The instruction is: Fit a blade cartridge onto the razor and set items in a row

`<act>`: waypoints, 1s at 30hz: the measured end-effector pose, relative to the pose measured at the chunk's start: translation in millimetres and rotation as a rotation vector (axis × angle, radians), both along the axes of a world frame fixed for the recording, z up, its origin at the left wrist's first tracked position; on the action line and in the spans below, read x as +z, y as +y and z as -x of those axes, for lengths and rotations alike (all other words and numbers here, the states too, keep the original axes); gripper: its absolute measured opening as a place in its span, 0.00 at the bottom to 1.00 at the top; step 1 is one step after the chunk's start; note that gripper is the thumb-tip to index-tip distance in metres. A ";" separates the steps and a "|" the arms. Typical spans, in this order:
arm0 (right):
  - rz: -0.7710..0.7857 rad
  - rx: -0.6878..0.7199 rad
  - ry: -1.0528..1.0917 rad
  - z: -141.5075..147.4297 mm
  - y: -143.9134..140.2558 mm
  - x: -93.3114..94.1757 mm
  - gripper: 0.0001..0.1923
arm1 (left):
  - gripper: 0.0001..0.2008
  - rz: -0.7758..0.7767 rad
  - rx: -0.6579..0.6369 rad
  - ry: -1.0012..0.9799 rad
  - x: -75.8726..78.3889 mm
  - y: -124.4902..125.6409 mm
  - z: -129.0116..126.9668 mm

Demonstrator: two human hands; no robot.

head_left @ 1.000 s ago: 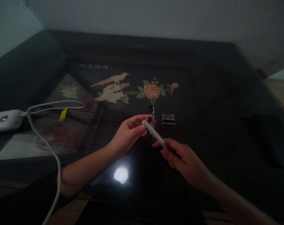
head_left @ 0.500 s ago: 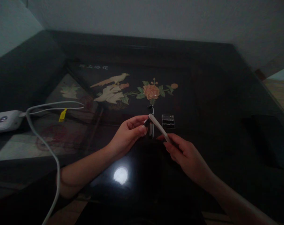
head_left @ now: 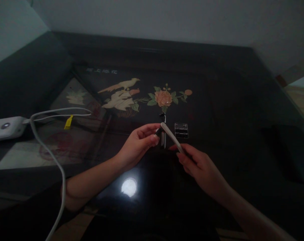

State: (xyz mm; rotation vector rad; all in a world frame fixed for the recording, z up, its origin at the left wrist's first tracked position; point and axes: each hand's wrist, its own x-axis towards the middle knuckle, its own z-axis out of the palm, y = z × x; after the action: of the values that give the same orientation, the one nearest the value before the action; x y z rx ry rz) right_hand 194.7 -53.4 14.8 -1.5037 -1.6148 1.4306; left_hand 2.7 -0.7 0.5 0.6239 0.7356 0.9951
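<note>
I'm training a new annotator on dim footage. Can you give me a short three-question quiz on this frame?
1. True or false: the right hand holds the lower end of the pale slim stick.
2. Which lies on the dark glossy table just right of the stick's upper end?
A. a yellow cup
B. a small clear case
C. a pair of scissors
3. Fill in: the white cable runs from the white device at the ______ edge of the view.

Key
1. True.
2. B.
3. Left. The left hand pinches a small dark piece at the stick's upper end.
</note>
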 end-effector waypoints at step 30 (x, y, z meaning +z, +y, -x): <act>0.068 0.052 0.069 0.9 -3.7 -1.8 0.17 | 0.21 -0.007 -0.015 -0.004 -1.6 0.0 2.0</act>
State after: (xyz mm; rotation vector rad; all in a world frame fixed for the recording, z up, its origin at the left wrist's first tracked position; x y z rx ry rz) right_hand 193.8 -57.0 13.0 -1.4429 -1.5887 1.5628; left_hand 0.7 -0.7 -1.1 0.6324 0.7228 0.9849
